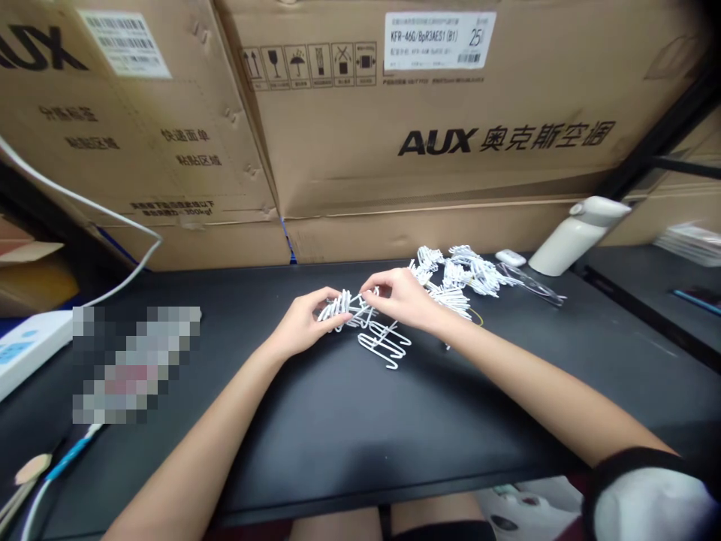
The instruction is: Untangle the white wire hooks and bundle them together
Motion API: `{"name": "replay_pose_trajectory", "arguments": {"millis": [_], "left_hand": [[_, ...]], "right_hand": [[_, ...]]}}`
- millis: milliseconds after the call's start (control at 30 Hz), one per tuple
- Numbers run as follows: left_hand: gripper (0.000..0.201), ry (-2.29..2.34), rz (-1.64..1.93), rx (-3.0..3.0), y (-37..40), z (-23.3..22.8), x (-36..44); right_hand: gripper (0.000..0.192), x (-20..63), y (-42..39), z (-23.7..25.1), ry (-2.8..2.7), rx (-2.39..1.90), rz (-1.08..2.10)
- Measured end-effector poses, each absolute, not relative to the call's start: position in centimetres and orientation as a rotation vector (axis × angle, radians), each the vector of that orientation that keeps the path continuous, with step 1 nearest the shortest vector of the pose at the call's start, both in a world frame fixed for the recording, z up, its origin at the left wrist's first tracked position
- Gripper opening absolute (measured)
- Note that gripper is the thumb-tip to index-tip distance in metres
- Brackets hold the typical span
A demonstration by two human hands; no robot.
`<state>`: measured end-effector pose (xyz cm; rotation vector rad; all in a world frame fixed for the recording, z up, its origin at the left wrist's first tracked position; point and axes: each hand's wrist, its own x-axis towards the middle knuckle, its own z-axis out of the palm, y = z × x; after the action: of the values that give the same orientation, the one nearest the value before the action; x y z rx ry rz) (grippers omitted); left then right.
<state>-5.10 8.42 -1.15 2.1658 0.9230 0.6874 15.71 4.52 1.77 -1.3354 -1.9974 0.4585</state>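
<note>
Here left hand (pixel 304 321) and right hand (pixel 397 297) pinch bundle of white wire hooks (pixel 343 306), long axis left-right, on black table (pixel 349 421).

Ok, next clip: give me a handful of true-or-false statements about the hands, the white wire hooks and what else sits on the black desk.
1. Both hands grip one bunch of white wire hooks. True: the left hand and the right hand each pinch it.
2. A loose pile of white wire hooks lies left of the left hand. False: it lies behind the right hand.
3. A white cylindrical bottle stands upright. False: it lies tilted at the black desk edge.
4. Brown cardboard boxes printed AUX rise behind the desk. True.
5. A white wire hook cluster lies on the desk under the hands. True.
</note>
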Motion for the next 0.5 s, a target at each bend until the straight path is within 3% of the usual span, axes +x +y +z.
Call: {"name": "replay_pose_trajectory", "arguments": {"millis": [300, 500], "left_hand": [[0.030, 0.803, 0.810, 2.523, 7.46, -1.42, -4.41], [0.034, 0.865, 0.808, 2.496, 7.64, -1.38, -4.55]], "right_hand": [[0.019, 15.35, 4.65, 1.23, -1.979, -1.483, 0.398], [0.018, 16.00, 4.94, 1.38, -2.015, -1.494, 0.358]]}}
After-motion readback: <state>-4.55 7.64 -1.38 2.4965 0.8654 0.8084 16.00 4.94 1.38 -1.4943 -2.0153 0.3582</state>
